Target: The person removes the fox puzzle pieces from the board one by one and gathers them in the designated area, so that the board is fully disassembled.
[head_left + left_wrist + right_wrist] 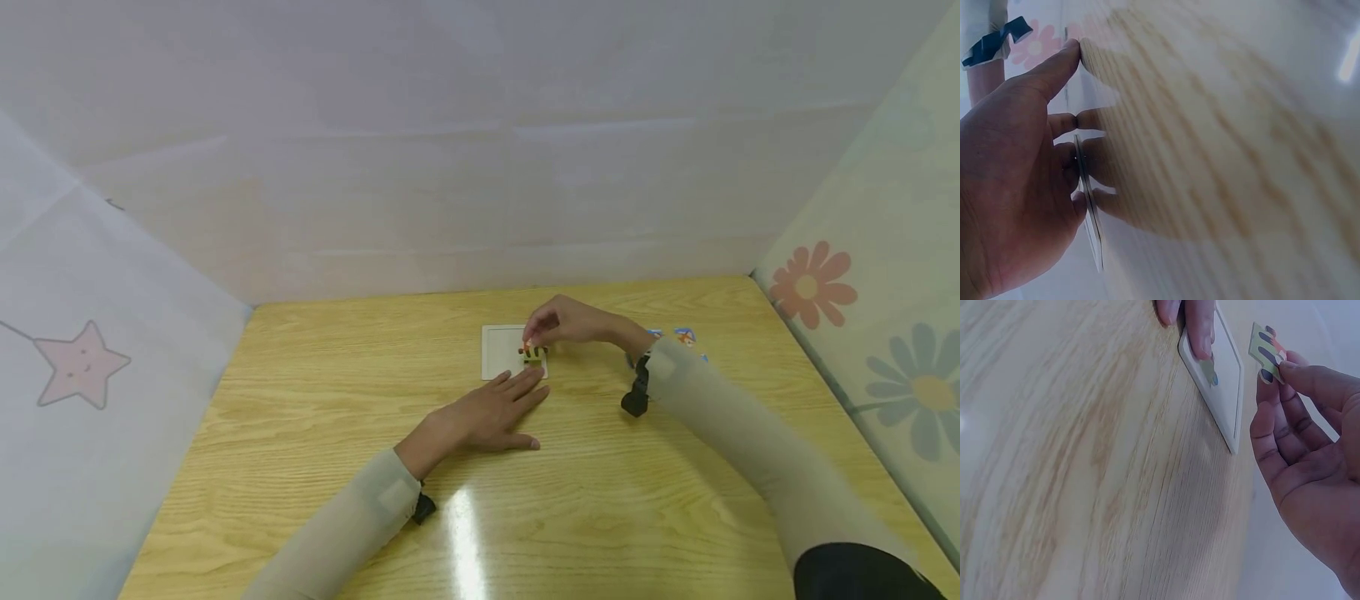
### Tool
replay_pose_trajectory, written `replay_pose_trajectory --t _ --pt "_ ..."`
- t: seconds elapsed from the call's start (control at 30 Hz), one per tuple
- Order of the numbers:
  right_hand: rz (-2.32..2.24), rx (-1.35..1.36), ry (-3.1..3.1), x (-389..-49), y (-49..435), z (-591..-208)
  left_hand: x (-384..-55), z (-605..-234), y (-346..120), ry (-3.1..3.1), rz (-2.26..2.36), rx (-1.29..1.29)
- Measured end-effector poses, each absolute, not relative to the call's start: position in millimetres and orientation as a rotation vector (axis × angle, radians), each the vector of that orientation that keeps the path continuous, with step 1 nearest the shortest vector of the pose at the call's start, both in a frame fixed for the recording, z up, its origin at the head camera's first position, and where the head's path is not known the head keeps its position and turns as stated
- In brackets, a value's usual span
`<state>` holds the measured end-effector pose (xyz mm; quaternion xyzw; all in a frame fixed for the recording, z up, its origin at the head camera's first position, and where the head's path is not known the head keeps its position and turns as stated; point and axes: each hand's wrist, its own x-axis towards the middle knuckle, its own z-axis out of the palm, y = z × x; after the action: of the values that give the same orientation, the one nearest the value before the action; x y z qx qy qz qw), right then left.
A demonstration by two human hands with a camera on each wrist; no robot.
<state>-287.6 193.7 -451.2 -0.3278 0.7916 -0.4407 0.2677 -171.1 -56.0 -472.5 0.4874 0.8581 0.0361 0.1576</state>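
My right hand [567,322] pinches a green jigsaw puzzle piece [1266,351] with dark stripes and a red patch, between thumb and fingers. The piece is held tilted above a white puzzle board [500,346], apart from its surface. Flat and palm down, my left hand [489,413] rests at the board's near edge with its fingers stretched out. In the right wrist view, its fingertips touch the board, next to a second greenish piece [1208,372] lying in it, which they partly hide. The left wrist view shows the board [1093,231] edge-on beside the fingers.
More blue, white and red puzzle pieces [684,336] lie on the wooden table [322,383] to the right, partly hidden behind my right forearm. A pale cloth [420,200] hangs behind the table, with printed cloths at both sides.
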Motion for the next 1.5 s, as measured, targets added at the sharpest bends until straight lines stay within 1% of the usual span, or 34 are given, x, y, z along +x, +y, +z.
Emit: replay_pose_trajectory --t 0.23,0.7,1.13,1.5 --pt "-1.177 -0.897 2.143 -284 205 -450 -171 -472 -57 2.468 0.107 1.396" --pt "-1.139 -0.837 2.159 -269 230 -443 -170 -473 -55 2.466 0.124 1.376" --pt "-1.118 -0.837 2.197 -251 261 -441 -169 -473 -54 2.463 0.126 1.357" --pt "-1.135 -0.773 2.205 -238 289 -438 -167 -471 -53 2.463 0.127 1.350"
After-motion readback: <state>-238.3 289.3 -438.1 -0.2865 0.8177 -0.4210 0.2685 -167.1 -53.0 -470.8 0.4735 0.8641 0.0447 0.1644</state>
